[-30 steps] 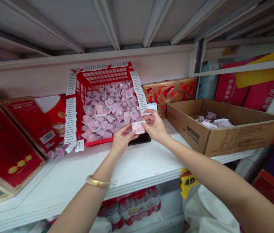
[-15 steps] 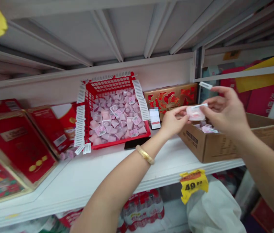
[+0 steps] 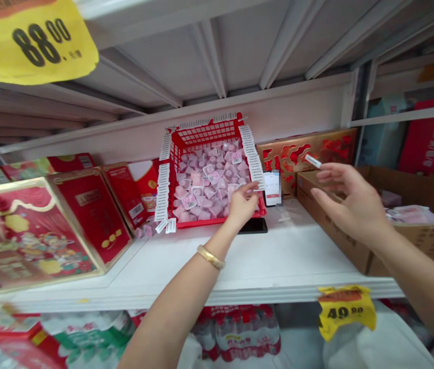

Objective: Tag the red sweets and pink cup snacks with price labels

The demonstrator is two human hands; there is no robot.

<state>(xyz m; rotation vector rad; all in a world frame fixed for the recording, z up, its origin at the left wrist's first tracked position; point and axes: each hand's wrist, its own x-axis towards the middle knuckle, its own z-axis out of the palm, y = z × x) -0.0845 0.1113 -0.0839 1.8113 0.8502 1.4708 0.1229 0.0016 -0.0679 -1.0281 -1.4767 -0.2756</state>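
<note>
My left hand [image 3: 243, 206] is over the front right corner of a red plastic basket [image 3: 194, 224]. Its fingers are bent together at the lower end of the white labels [image 3: 251, 154] along the right rim; what they pinch, if anything, is hidden. Small pale pink cups [image 3: 205, 192] fill the basket, several with barcode labels on top. My right hand [image 3: 351, 202] hovers before a cardboard carton [image 3: 332, 220], thumb and fingers spread. One small white label [image 3: 313, 161] clings to its index fingertip. Pinkish packs [image 3: 413, 213] lie in the carton.
A lit phone [image 3: 272, 188] leans behind the basket's right side, and a flat black object [image 3: 254, 226] lies at its front. Red gift boxes [image 3: 90, 215] stand left, a gold box [image 3: 328, 145] behind. Yellow price tags hang at the shelf edges, bottle packs [image 3: 245, 335] below.
My left hand has moved left from the carton to the basket and no longer shows the pink cup it held. My right hand has opened, keeping the label on its fingertip. The view has shifted left.
</note>
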